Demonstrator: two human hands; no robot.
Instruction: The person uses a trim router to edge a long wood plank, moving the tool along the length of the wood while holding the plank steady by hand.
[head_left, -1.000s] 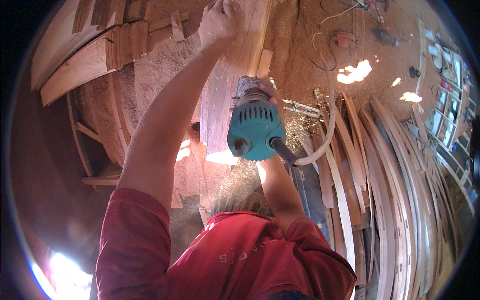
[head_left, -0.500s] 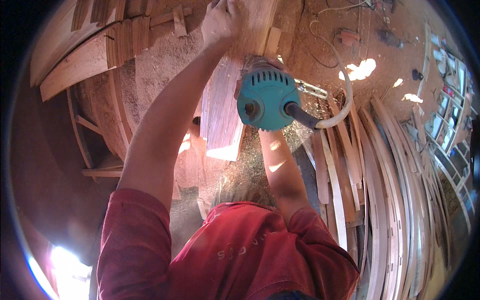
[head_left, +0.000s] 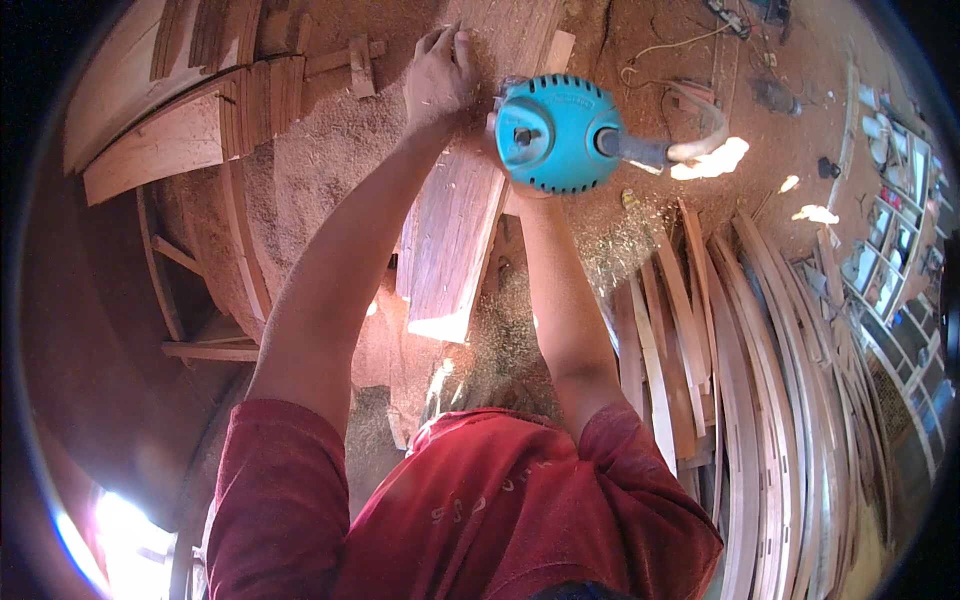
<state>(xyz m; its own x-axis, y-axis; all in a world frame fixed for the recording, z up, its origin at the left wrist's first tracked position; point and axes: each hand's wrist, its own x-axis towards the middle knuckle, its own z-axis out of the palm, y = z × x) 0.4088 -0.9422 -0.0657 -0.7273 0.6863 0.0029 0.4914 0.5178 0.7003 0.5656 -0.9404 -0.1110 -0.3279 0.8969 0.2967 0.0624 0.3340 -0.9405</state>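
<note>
While a power tool hides the right hand's grip, the left hand curls by a plank, hold uncertain.

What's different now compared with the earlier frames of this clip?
The teal power tool has moved forward along the wooden board, away from the body and slightly rightward, the right forearm extending with it. No release is visible. The left hand stays by the board's left edge.

Head view, remote log: I see the left hand at the left edge of the long plank; right forearm reaches under the teal power tool, its hand hidden. Wooden strips near right; boards far left.
</note>
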